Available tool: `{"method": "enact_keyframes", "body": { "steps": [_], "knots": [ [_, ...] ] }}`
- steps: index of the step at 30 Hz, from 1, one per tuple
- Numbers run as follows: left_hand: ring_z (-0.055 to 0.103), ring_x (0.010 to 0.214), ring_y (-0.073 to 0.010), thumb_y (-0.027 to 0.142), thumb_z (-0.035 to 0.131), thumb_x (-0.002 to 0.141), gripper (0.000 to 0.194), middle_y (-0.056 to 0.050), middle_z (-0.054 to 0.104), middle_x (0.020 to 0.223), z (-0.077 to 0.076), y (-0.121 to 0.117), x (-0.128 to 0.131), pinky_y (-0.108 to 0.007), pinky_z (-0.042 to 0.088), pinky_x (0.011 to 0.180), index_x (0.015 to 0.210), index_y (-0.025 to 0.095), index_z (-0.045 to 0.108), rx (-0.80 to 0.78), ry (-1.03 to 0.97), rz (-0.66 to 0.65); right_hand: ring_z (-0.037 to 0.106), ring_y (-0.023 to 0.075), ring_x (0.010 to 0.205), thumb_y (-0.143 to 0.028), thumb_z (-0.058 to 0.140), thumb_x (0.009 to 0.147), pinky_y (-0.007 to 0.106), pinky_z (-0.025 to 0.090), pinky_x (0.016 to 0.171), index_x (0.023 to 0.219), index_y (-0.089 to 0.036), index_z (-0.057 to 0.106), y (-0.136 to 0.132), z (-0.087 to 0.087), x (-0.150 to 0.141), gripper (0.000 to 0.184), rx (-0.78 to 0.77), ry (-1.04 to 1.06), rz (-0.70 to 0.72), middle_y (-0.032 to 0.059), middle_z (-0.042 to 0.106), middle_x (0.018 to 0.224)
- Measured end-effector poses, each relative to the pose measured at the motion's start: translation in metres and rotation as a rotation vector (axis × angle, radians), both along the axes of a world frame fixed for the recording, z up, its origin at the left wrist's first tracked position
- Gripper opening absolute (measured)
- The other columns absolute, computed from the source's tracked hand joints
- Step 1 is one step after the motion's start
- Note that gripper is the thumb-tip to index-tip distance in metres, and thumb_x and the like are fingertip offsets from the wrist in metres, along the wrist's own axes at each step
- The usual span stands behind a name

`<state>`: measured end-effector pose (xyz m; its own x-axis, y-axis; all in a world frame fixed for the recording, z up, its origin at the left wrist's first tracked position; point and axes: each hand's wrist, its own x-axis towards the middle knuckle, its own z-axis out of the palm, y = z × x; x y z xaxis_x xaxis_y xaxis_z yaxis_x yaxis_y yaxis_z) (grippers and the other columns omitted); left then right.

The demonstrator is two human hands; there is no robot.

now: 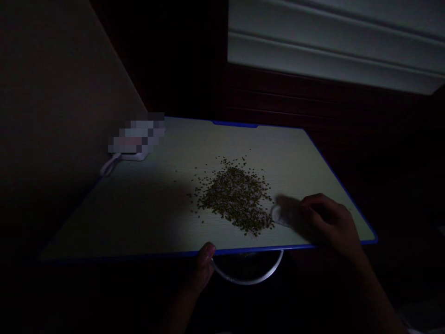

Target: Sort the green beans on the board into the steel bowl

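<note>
A loose pile of small green beans mixed with paler grains lies mid-board on a pale folding table with a blue edge. At the pile's right side, a spoon, pale and seemingly see-through, rests its bowl against the beans. Its handle end runs into the pinched fingers of my right hand. Below the table's front edge, my left hand grips the left side of a round bowl with a shiny rim. My thumb shows on top; the other fingers are hidden, and the bowl's inside is dark.
A pixelated pale device or box with a looped strap sits at the table's back left corner. A wall rises on the left. Dark wooden panelling and pale slats stand behind. The room is very dim.
</note>
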<state>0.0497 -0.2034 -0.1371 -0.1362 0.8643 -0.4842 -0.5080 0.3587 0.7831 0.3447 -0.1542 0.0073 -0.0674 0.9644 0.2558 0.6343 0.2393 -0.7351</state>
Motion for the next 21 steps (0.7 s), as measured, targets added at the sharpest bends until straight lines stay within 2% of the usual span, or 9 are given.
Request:
{"method": "enact_keyframes", "body": {
  "steps": [9, 15, 21],
  "knots": [
    [0.041, 0.049, -0.0157, 0.053, 0.078, 0.047, 0.043, 0.003, 0.042, 0.047, 0.004, 0.001, 0.001, -0.035, 0.043, 0.051, 0.047, 0.024, 0.046, -0.013, -0.071, -0.041, 0.067, 0.0160, 0.071, -0.035, 0.061, 0.089, 0.024, 0.050, 0.062, 0.087, -0.022, 0.066, 0.001, -0.001, 0.001, 0.014, -0.016, -0.065, 0.077, 0.0001, 0.071, 0.079],
    [0.035, 0.047, -0.0125, 0.053, 0.078, 0.048, 0.045, 0.005, 0.039, 0.047, -0.007, 0.000, -0.002, -0.031, 0.038, 0.047, 0.047, 0.023, 0.044, -0.019, -0.082, -0.013, 0.068, 0.0162, 0.072, -0.033, 0.061, 0.088, 0.023, 0.050, 0.064, 0.088, -0.021, 0.067, 0.001, 0.001, 0.001, 0.014, -0.027, -0.091, 0.116, 0.0005, 0.072, 0.081],
    [0.038, 0.048, -0.0132, 0.054, 0.080, 0.045, 0.047, 0.005, 0.041, 0.047, -0.007, 0.000, -0.001, -0.032, 0.041, 0.050, 0.047, 0.023, 0.044, -0.026, -0.084, -0.002, 0.067, 0.0150, 0.069, -0.033, 0.061, 0.088, 0.022, 0.049, 0.061, 0.086, -0.021, 0.066, 0.001, 0.001, 0.001, 0.013, -0.019, -0.085, 0.042, -0.0009, 0.071, 0.078]
  ]
}}
